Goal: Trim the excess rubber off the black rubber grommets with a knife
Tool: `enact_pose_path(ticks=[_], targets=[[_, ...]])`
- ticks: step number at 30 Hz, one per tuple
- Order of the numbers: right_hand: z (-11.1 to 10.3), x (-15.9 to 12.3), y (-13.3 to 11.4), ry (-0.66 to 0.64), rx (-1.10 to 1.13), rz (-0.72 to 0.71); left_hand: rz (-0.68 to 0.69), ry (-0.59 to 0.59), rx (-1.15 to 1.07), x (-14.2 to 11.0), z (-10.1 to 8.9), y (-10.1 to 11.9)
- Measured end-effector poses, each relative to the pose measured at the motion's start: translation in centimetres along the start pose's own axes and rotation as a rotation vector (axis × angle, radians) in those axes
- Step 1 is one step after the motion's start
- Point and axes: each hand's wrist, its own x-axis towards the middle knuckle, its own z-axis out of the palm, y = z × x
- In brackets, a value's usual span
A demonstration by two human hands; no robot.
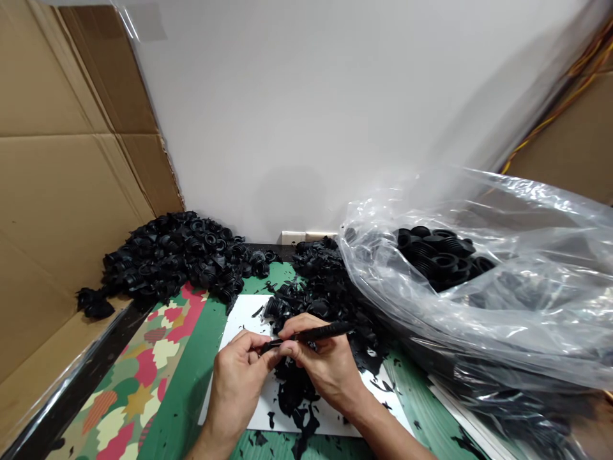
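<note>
My right hand [322, 364] is closed on a slim black knife-like tool [313, 333], whose handle points up and to the right. My left hand [238, 374] is pinched beside it, fingers curled on a small black piece that I can hardly make out at the tool's tip. Both hands hover over a white sheet [242, 319] strewn with black rubber trimmings [294, 390].
A heap of black ribbed rubber parts [167, 259] lies at the back left. A second pile [325, 281] sits behind my hands. A big clear plastic bag [479, 281] holding more parts fills the right. Cardboard [57, 191] walls the left; a patterned mat [143, 377] covers the table.
</note>
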Motion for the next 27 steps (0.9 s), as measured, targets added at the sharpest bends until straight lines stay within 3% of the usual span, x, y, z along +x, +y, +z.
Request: enact_pose_path(ticks=[10,12,16,18,20,22,25,27], targets=[[0.1,0.0,0.5,0.023,-0.024,0.036,0.159,0.021,0.134,-0.2,-0.1,-0.1],[0.2,-0.1,0.2,0.01,-0.081,-0.041,0.181,0.033,0.146,-0.2,-0.1,-0.1],[0.3,-0.4,-0.4,-0.075,-0.294,-0.348,0.213,0.018,0.149,-0.2,-0.1,-0.4],[0.2,-0.3,-0.3,-0.043,-0.371,-0.432,0.219,0.003,0.143,-0.2,0.0,-0.5],[-0.2,0.0,0.0,0.067,-0.337,-0.38,0.206,0.006,0.134,-0.1,0.0,-0.6],[-0.6,0.5,0.3,0.145,-0.184,-0.204,0.183,0.019,0.119,-0.1,0.1,-0.7],[-0.9,1.0,0.5,0.099,0.081,0.09,0.168,0.022,0.104,0.0,0.0,-0.7],[-0.8,1.1,0.3,0.045,0.183,0.194,0.175,0.022,0.105,0.0,0.0,-0.6]])
